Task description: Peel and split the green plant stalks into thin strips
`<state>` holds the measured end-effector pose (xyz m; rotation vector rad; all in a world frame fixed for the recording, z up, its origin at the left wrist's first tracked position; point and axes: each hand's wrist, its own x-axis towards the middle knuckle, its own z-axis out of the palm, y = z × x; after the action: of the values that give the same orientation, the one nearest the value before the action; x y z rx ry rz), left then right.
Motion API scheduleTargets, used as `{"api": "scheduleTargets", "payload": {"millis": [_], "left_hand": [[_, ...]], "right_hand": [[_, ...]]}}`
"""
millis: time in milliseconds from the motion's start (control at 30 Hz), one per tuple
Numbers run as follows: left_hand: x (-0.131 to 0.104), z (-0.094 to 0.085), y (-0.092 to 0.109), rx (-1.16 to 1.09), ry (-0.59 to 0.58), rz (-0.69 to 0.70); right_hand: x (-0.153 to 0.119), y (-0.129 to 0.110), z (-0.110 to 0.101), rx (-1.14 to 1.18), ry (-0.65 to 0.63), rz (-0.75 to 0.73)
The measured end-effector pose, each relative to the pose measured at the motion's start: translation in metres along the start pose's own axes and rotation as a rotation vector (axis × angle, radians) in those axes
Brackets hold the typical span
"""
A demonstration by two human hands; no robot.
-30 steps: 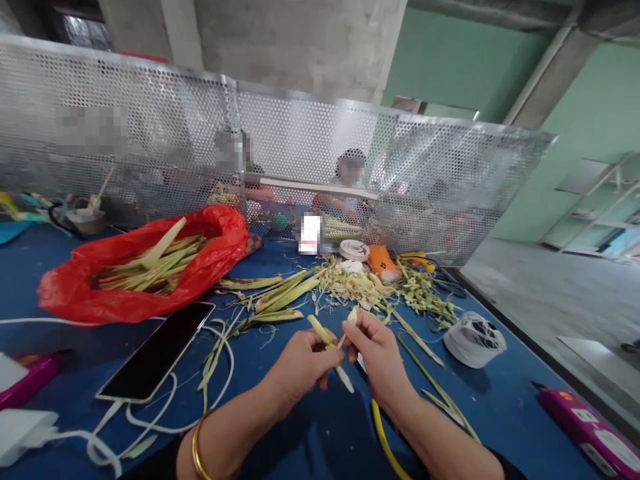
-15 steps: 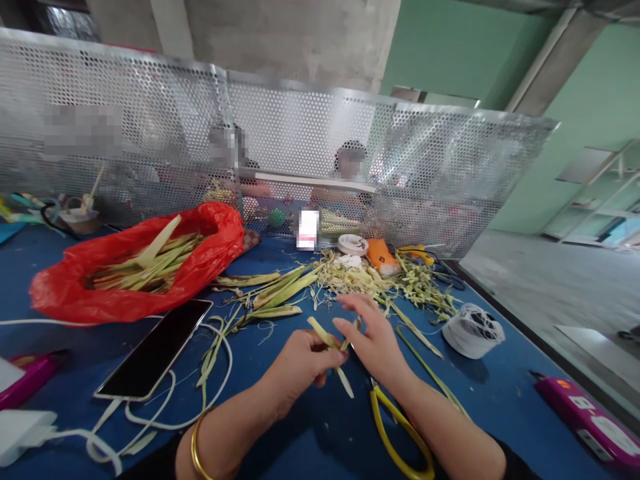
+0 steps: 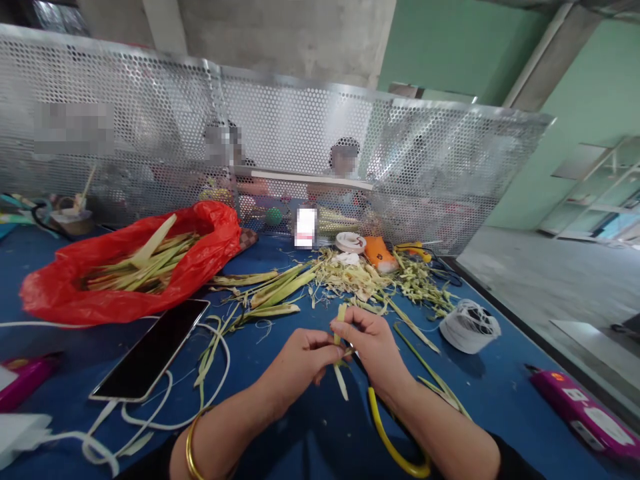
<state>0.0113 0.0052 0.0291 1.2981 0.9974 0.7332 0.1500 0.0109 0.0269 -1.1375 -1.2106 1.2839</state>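
Between my two hands is a pale green-yellow leaf strip (image 3: pixel 341 383), its upper end above the fingers and its narrow tip pointing down. My left hand (image 3: pixel 303 360) pinches it near the middle. Close beside it, my right hand (image 3: pixel 373 343) has thumb and fingers closed on the strip's upper part. Yellow-handled scissors (image 3: pixel 393 437) lie partly under my right hand and wrist, their blades mostly hidden. Ahead of my hands, longer leaf strips (image 3: pixel 280 290) and a heap of thin shreds (image 3: pixel 350 277) are spread on the blue table (image 3: pixel 300 437).
A red plastic bag (image 3: pixel 125 307) full of leaves sits at left, near a phone (image 3: pixel 150 353) with a white cable. To the right are a white string spool (image 3: pixel 470 327) and a purple box (image 3: pixel 583 413). A perforated metal screen (image 3: pixel 300 120) stands behind, people beyond it.
My right hand has closed its fingers on the strip, whose upper end has swung from leaning left to nearly upright. My left hand still pinches it. The view has shifted slightly.
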Motion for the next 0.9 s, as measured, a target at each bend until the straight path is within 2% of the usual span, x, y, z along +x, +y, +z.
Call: {"api": "scheduleTargets", "payload": {"millis": [300, 533, 733, 833, 900], "left_hand": [[-0.003, 0.003, -0.001, 0.022, -0.094, -0.006], [-0.001, 0.007, -0.006, -0.149, -0.062, -0.064], [0.0, 0.007, -0.011, -0.002, -0.126, 0.022], [0.002, 0.006, -0.01, -0.009, -0.038, 0.028], [0.002, 0.002, -0.006, -0.107, 0.071, 0.019]], "right_hand": [[-0.001, 0.0, 0.002, -0.098, 0.106, -0.097], [0.004, -0.004, -0.002, -0.017, 0.043, 0.038], [0.004, 0.001, 0.002, -0.127, 0.077, -0.006], [0.007, 0.0, -0.004, -0.226, 0.081, -0.079], [0.007, -0.006, -0.011, -0.329, 0.189, -0.263]]}}
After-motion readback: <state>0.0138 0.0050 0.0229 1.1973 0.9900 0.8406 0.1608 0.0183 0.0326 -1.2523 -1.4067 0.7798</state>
